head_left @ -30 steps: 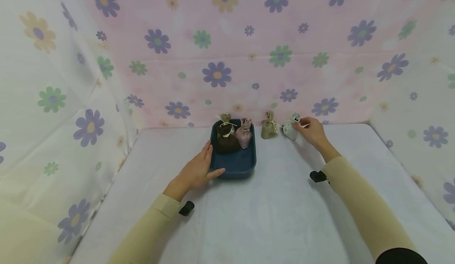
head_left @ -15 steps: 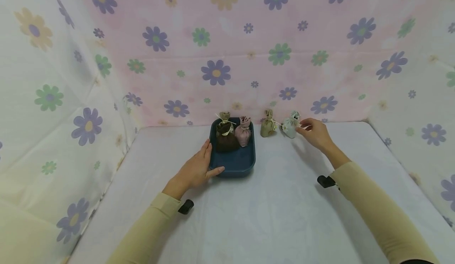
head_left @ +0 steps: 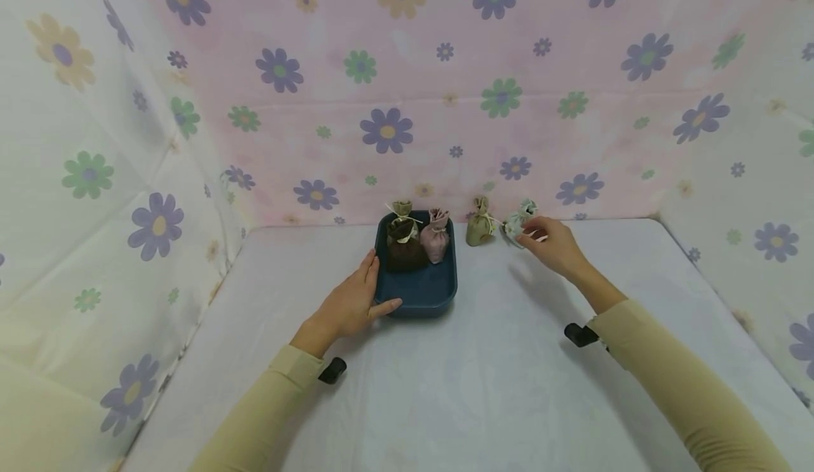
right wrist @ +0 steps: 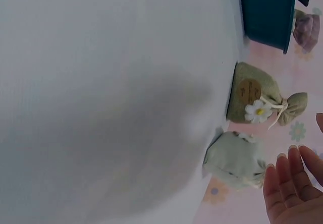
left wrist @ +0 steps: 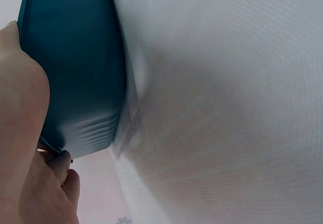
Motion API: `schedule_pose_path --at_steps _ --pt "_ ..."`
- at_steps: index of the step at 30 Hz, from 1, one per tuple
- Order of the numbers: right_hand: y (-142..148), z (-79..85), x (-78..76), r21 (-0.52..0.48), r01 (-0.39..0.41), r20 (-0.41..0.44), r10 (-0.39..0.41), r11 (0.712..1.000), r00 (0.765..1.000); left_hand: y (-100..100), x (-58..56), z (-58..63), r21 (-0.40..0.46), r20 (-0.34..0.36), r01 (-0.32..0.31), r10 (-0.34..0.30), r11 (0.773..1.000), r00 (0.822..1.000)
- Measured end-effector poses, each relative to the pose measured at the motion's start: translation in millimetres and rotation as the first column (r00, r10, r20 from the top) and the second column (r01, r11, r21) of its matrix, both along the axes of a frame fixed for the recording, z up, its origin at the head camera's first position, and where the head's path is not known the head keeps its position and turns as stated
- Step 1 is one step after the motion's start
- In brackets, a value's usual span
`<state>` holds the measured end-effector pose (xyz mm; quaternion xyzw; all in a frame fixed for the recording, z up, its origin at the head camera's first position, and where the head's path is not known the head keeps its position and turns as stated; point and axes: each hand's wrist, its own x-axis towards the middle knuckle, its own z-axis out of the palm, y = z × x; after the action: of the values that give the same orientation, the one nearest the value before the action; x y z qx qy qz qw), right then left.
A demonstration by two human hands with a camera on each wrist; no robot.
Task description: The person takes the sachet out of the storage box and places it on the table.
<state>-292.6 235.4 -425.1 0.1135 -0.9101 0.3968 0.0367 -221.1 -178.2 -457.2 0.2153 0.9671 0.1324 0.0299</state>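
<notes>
My left hand point(head_left: 348, 307) lies against the dark blue tray point(head_left: 421, 292), its fingers stretched along the left wall and the thumb at the front rim. In the left wrist view the fingertips point(left wrist: 61, 164) reach round a corner of the tray. A pale mint drawstring pouch point(right wrist: 233, 156) stands on the table to the right of an olive pouch point(head_left: 480, 233) with a white flower. At the mint pouch's tied neck is my right hand point(head_left: 559, 247). Its fingers are extended in the right wrist view, fingertips right at the neck.
Inside the tray's far half stand a dark brown pouch point(head_left: 407, 257), a pink pouch point(head_left: 436, 244) and a khaki pouch point(head_left: 402, 209) partly hidden behind the brown one. Flower-printed cloth walls point(head_left: 445, 126) rise behind and beside the white table point(head_left: 445, 387).
My right hand drew back slightly from the mint pouch, then came in again over its front. The mint pouch and the tray keep their places; my left hand stays put.
</notes>
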Motion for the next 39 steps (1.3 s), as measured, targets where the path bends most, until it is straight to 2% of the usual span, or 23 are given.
schedule_pose_path --at_steps 11,16,24,39 --pt "-25.8 1.8 9.0 -0.047 -0.044 0.018 0.045 0.998 0.999 -0.3 1.7 1.8 -0.007 0.01 0.001 -0.001 1.0 1.0" --pt "-39.2 4.0 12.7 -0.085 -0.081 0.001 0.081 0.993 0.997 0.1 1.4 2.2 -0.016 0.017 -0.007 0.008 1.0 1.0" --pt "-57.7 2.4 12.6 -0.101 -0.143 -0.028 0.141 0.985 0.99 -1.2 0.9 1.9 -0.027 0.015 -0.004 0.005 1.0 1.0" --pt "-88.4 6.0 13.5 -0.109 -0.189 -0.049 0.185 0.976 0.982 -1.0 2.5 2.9 -0.029 -0.003 0.004 -0.004 1.0 1.0"
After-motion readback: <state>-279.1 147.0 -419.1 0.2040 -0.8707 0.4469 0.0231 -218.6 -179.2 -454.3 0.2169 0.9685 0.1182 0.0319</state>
